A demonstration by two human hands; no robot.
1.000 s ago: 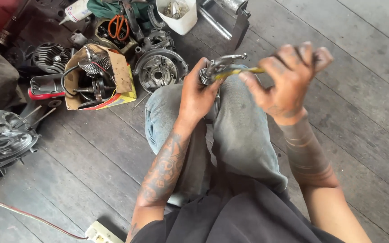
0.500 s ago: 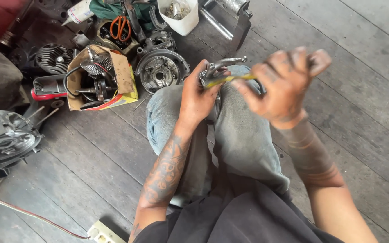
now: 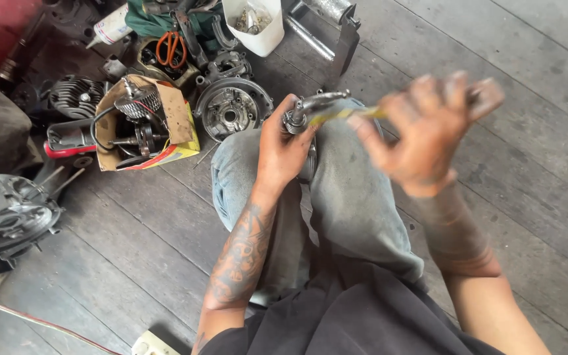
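Clearly the left hand (image 3: 283, 152) clamps a small metal part (image 3: 295, 119) steady over the knee, while the blurred right hand (image 3: 428, 128), fingers curled around a yellow-handled tool (image 3: 336, 116), works its tip into it.

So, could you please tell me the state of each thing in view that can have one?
left hand: closed around a small metal part, held over the knee
right hand: blurred, gripping a yellow-handled tool
cardboard box: open, holding engine parts
white tub: open, with small metal pieces inside
orange-handled scissors: lying closed
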